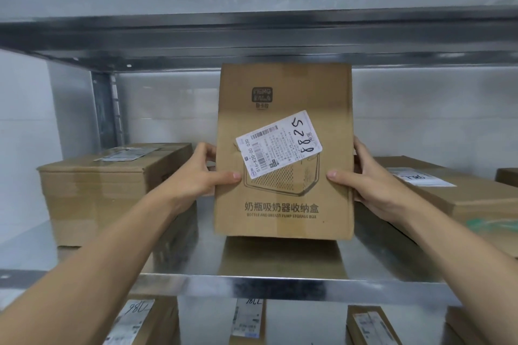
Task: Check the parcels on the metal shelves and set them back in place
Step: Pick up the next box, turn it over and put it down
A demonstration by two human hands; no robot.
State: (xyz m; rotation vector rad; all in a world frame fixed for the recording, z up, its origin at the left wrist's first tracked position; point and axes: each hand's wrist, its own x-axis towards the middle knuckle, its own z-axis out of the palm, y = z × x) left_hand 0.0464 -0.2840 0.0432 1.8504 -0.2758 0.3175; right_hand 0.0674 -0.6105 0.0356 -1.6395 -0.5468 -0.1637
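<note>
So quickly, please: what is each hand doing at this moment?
Left hand: grips the left edge of the cardboard box, thumb on its front.
Right hand: grips the right edge of the same box.

Outstretched arms, left hand (203,176) and right hand (368,180) gripping.

Two hands (201,176) (370,185), eight cardboard boxes (283,87) (112,182) (462,199) (508,176) (157,325) (246,316) (370,325) (465,328), four on each level, and two metal shelf boards (252,36) (280,284).
</note>
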